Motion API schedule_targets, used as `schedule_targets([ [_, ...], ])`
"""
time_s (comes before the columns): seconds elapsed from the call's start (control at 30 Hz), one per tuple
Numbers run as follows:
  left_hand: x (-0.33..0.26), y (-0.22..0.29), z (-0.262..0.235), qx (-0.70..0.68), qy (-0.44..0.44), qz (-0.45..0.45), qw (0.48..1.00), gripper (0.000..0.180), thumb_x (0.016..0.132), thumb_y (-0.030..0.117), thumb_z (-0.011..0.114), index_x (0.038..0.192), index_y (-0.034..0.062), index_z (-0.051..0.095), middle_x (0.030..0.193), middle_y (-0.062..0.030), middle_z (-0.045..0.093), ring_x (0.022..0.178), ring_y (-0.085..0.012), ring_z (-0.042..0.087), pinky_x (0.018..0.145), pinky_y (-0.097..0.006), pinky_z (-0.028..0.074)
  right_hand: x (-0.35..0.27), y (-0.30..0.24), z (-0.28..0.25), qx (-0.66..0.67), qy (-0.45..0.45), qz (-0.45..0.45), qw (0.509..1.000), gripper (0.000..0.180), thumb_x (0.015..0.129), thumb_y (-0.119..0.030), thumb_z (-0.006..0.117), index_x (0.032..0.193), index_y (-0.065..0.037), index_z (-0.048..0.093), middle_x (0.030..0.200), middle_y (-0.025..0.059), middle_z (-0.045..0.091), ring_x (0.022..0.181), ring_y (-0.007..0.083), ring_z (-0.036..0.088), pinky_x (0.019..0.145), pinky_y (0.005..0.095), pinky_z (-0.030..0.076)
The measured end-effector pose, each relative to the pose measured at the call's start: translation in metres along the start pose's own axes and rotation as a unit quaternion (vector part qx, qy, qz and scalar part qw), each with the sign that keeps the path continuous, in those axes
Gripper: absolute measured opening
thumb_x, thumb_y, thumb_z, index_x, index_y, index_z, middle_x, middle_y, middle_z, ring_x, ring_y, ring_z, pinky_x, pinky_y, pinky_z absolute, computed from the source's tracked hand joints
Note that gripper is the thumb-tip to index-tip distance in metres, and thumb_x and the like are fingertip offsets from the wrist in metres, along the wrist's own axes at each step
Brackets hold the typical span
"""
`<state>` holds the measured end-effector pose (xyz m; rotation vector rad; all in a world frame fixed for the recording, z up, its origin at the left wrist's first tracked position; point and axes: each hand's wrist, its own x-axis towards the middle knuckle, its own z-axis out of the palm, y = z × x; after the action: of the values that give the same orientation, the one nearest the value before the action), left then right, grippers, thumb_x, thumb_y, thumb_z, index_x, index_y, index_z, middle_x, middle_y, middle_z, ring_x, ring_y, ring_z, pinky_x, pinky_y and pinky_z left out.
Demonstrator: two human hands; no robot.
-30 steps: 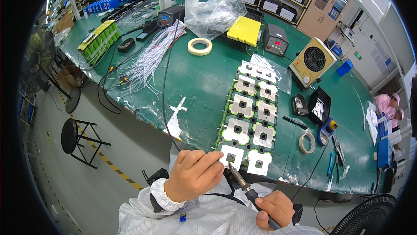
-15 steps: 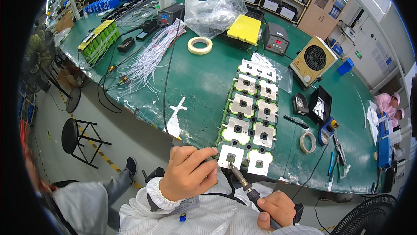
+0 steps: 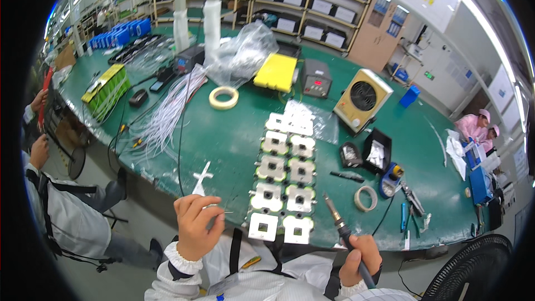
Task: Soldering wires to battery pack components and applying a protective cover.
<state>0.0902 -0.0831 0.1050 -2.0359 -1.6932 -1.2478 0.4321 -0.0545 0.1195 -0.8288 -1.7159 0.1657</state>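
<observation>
My right hand (image 3: 359, 259) is wrapped round the handle of a soldering iron (image 3: 340, 223), its tip raised to the right of a battery pack. That battery pack (image 3: 282, 213) lies lengthwise on the green bench, its cells topped with two rows of pale metal plates. Its two nearest plates, a left plate (image 3: 263, 217) and a right plate (image 3: 297, 221), are whiter, with square openings. Left of the pack, my left hand (image 3: 198, 226) is closed in a pinch. A thin, pale, wire-like piece (image 3: 224, 212) sticks out from its fingers; its exact kind is unclear.
A bundle of white wires (image 3: 173, 109) and a masking tape roll (image 3: 224, 98) lie on the left. Right of the pack are a black bin (image 3: 378, 150), an iron stand (image 3: 392, 181), another tape roll (image 3: 365, 198) and pliers (image 3: 412, 198). An ionizing fan (image 3: 365, 100) stands behind.
Both hands have drawn away from the pack. The iron's tip has left the near-left plate and moved right; my left hand has moved left. The view has tilted up, and a person appears at left.
</observation>
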Motion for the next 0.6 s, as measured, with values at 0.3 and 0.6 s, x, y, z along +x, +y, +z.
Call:
schedule_targets([
  [0.3, -0.017, -0.044, 0.049, 0.048, -0.024, -0.122, 0.991, 0.007, 0.081, 0.011, 0.078, 0.087, 0.012, 0.075, 0.08, -0.004, 0.057, 0.082, -0.0276, 0.053, 0.082, -0.041, 0.038, 0.032, 0.126, -0.006, -0.096, 0.082, 0.166, 0.978, 0.025, 0.099, -0.009, 0.058, 0.114, 0.006, 0.07, 0.091, 0.0138, 0.069, 0.081, 0.0216, 0.067, 0.074, 0.0341, 0.053],
  [0.6, -0.011, -0.079, 0.085, 0.036, -0.001, -0.165, 0.986, 0.011, 0.081, 0.012, 0.08, 0.085, 0.005, 0.073, 0.072, -0.0125, 0.067, 0.065, -0.032, 0.065, 0.061, -0.044, 0.048, 0.052, 0.205, -0.012, -0.085, 0.162, 0.269, 0.946, 0.027, 0.098, -0.015, 0.059, 0.109, 0.005, 0.073, 0.092, 0.016, 0.075, 0.084, 0.0243, 0.072, 0.076, 0.0367, 0.055],
])
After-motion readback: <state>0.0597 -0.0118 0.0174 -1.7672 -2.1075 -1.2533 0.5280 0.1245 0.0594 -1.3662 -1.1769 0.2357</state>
